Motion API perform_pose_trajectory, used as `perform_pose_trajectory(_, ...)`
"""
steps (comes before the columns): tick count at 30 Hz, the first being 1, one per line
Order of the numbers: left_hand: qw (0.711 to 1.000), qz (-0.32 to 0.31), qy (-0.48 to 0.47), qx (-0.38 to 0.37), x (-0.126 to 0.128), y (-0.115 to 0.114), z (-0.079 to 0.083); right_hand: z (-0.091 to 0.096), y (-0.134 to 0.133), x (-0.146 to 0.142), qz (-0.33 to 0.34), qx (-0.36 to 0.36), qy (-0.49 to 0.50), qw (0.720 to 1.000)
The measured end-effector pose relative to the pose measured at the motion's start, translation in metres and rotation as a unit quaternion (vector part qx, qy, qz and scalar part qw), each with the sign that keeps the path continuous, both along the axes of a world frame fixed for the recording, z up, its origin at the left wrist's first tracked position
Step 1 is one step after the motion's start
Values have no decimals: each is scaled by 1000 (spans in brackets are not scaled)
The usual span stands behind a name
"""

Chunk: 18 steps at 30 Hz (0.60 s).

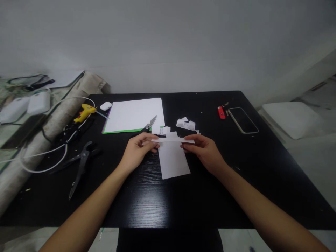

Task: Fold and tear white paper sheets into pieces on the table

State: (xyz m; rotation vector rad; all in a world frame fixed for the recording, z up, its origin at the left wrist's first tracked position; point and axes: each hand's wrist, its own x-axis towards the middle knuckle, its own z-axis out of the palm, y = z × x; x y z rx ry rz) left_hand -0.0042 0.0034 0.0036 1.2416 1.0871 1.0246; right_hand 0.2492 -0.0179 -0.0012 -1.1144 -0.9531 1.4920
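A narrow strip of white paper point(172, 140) is stretched level between my hands. My left hand point(138, 146) pinches its left end, and a ring shows on one finger. At the other end my right hand point(202, 148) grips it between thumb and fingers. Below the strip, a larger white paper piece point(173, 161) lies on the black table point(147, 206). Small folded white paper pieces point(186, 124) rest just beyond my hands. Scissors point(149, 124) lie past my left hand, their blades over a stack of white sheets point(133, 113) with green and purple edges.
To the left are a yellow glue gun point(85, 112), a white earbud case point(106, 106), black-handled pliers point(82, 159) and a looping white cable point(49, 170). At right lie a red lighter point(221, 112) and a phone point(243, 120). A wall point(168, 45) stands behind the table.
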Motion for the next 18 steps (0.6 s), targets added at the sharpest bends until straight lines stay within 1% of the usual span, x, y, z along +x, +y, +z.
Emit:
perform_pose_trajectory(5,1000,-11,17,13,4,-3,3,3,-3,-1,1,55,-86,995)
perform_pose_trajectory(10,999,1,26,34,6,-6,6,6,-5,-2,-3,87,-136,987)
perform_pose_trajectory(13,998,8,27,53,6,-6,6,7,-5,-1,-8,93,-144,985)
perform_pose_trajectory(18,996,8,24,85,5,-6,8,9,-7,-2,-2,95,-125,988)
